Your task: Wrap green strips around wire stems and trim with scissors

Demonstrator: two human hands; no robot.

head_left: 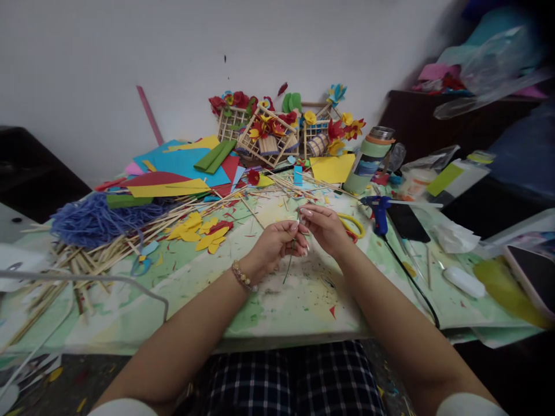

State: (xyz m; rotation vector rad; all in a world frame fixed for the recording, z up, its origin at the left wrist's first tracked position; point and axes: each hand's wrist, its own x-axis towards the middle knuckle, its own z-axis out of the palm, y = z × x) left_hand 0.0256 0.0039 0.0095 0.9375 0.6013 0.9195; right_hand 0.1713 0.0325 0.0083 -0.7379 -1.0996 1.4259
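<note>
My left hand (pixel 281 241), with a beaded bracelet at the wrist, is closed on a thin green strip (pixel 287 270). The strip's lower end hangs below the fingers over the table. Fingertips of my right hand (pixel 321 224) pinch close against the left ones, where a bit of the same green shows; the exact grip is partly hidden. A thin wooden stick (pixel 252 214) runs toward the left hand from behind; whether it is held or lies on the table, I cannot tell. Yellow-handled scissors (pixel 356 224) lie just right of my right hand.
Yellow paper petals (pixel 191 226), blue yarn (pixel 106 222) and coloured sheets (pixel 173 179) lie left. Stick frames with paper flowers (pixel 269 136) stand against the wall. A bottle (pixel 368 162), a blue glue gun (pixel 380 215) with its cord and a black phone (pixel 408 223) are on the right.
</note>
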